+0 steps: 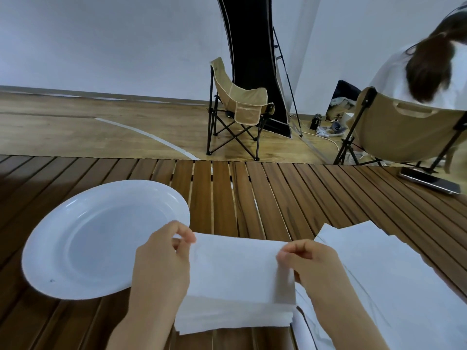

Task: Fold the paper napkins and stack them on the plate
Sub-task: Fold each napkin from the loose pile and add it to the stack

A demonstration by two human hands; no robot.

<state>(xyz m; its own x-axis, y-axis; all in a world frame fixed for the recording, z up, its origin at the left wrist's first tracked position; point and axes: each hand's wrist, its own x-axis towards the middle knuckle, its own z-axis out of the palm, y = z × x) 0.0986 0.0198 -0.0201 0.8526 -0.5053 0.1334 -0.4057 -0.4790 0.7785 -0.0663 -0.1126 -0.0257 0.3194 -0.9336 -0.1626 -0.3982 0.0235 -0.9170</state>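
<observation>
- Head view: both hands hold one white, soft-textured paper napkin (237,269) just above the slatted brown wooden surface (252,198). The left hand (161,261) pinches its far left corner between thumb and fingertips; the right hand (310,261) pinches the far right corner the same way.
- The napkin already looks doubled: several thin layered edges show along its near side, though whether that is one folded sheet or a few sheets together is hard to tell.
- The round, glossy white plate (50,248) sits to the left, touching nothing but the surface, and holds no napkins yet. A loose pile of flat white napkins (384,269) lies to the right, overlapping unevenly.
- Risks, as I judge them: the paper is thin and limp, so a pull by both hands could tear a corner or skew the fold; uneven edges would make a crooked stack. The plate's smooth sloped rim could let a folded napkin slide toward the centre or open up.
- Further off: a dark flat phone (429,183) on the surface's right edge, a beige folding camp chair (240,107) on the wooden floor, and another person (429,64) seated at right.
</observation>
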